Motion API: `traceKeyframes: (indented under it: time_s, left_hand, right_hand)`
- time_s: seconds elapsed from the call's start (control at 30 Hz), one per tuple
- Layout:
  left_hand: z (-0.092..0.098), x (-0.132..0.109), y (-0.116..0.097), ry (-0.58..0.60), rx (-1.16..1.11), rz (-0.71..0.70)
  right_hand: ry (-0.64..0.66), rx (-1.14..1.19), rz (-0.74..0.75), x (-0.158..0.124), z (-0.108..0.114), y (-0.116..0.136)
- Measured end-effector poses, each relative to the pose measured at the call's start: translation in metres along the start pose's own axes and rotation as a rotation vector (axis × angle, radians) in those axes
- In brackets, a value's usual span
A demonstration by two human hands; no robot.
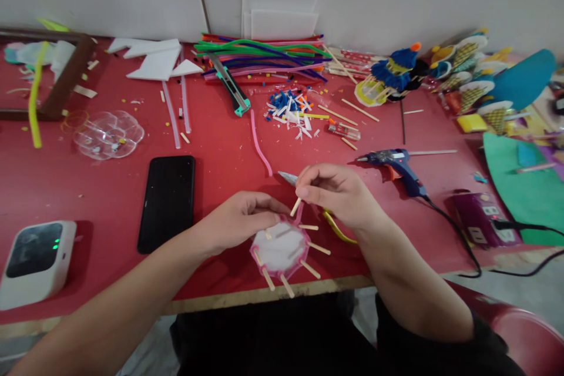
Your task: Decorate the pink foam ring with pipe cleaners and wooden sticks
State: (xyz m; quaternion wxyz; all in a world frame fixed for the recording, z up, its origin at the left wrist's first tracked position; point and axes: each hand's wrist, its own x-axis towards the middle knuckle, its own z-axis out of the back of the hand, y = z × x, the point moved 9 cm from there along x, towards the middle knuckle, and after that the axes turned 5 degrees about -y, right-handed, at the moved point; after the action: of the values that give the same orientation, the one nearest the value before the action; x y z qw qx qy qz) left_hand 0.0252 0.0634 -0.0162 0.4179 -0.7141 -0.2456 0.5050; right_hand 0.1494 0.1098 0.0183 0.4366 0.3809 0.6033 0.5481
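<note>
the left hand (244, 217) grasps the far left rim of the white disc (277, 251), which sits on the near side of both hands. off its far rim, the right hand (332, 192) pinches a short stick (295, 207), long axis slanting down toward that rim; a pink strip (299, 213) rises beside it, whether gripped too i cannot tell.

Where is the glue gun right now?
In the head view, the glue gun lies on the red table, right of centre, between the right hand and the purple box.
</note>
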Motion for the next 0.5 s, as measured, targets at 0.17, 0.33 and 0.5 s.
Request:
traceKeyframes:
  time_s: [0.17,0.33,0.5]
  left_hand:
    - [0.012,0.003,0.0,-0.143,-0.127,0.003]
    - [0.045,0.006,-0.01,-0.422,-0.368,-0.124]
    - [0.059,0.003,-0.017,-0.506,-0.524,-0.188]
  right_hand:
    - [-0.221,-0.077,-0.039,0.005,0.034,-0.004]
    - [-0.118,-0.488,-0.039,0.006,0.03,-0.004]
    - [-0.224,-0.818,0.117,0.0,0.058,0.02]
